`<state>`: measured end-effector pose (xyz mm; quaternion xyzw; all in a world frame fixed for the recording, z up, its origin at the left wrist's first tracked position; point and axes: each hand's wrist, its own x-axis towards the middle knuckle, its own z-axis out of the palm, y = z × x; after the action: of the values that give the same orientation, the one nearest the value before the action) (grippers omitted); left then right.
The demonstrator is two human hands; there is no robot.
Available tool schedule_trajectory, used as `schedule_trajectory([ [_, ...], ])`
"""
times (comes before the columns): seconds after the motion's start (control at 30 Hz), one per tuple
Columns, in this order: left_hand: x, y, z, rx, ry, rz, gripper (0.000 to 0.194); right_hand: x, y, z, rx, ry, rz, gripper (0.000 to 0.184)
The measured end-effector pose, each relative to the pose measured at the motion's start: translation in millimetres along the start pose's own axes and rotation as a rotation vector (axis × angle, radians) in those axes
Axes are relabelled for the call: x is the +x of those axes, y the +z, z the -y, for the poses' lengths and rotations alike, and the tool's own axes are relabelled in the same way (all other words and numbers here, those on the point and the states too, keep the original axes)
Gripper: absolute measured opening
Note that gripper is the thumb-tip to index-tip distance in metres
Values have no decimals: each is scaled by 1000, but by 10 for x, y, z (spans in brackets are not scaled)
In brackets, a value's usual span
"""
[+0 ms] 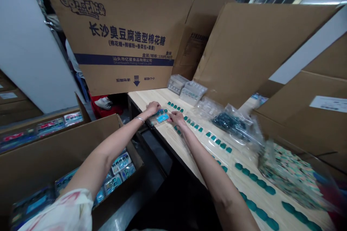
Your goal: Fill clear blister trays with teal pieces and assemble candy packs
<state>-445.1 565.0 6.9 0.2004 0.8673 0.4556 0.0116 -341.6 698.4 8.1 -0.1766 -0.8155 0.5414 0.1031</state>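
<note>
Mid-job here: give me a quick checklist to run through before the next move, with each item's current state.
1. The blue card lies between both hands: ok.
2. The left hand is beside the teal pieces; whether it holds one: cannot tell.
3. The right hand is at the card's edge; whether it grips the card: cannot tell.
4. The teal pieces lie in rows along the table: ok.
5. The bag of teal pieces sits to the right of the hands: ok.
6. The carton at the left holds packs: ok.
</note>
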Motion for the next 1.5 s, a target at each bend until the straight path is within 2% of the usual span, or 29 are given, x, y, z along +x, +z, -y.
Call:
schedule_trajectory([
  [0.07,-5,18,41,110,-20,-2,13,92,-6,-70,-121,-23,2,24],
  [0.23,-85,-9,101,300,0,24,24,228,-19,-195,-372,-100,29,33],
  [0.37,-237,36,150,336,29,34,28,219,10,-251,-496,-139,97,31],
  [0.5,-329,80,149,284,38,-3,28,232,55,-253,-591,-147,123,30],
  [0.63,-394,2,144,161,-19,-139,28,255,73,-218,-656,-130,136,36],
  [0.73,-571,-79,240,-28,-168,-345,41,236,55,-200,-679,-156,152,40],
  [0.8,-744,-98,347,-192,-291,-410,47,215,45,-195,-694,-175,162,39],
  [0.9,-963,-75,484,-420,-401,-302,45,176,59,-177,-723,-185,172,33],
  [1.0,-1035,-56,523,-629,-446,-157,36,119,92,-144,-753,-185,165,30],
  [1.07,-1016,-70,509,-736,-458,-120,32,76,90,-118,-768,-195,149,31],
  [1.17,-968,-128,489,-846,-469,-128,27,38,5,-83,-789,-230,90,32],
  [1.37,-923,-209,494,-920,-471,-142,25,38,-338,-14,-882,-239,-56,27],
  [1.5,-921,-272,495,-767,-481,-47,32,-35,-615,9,-946,-237,-86,26],
])
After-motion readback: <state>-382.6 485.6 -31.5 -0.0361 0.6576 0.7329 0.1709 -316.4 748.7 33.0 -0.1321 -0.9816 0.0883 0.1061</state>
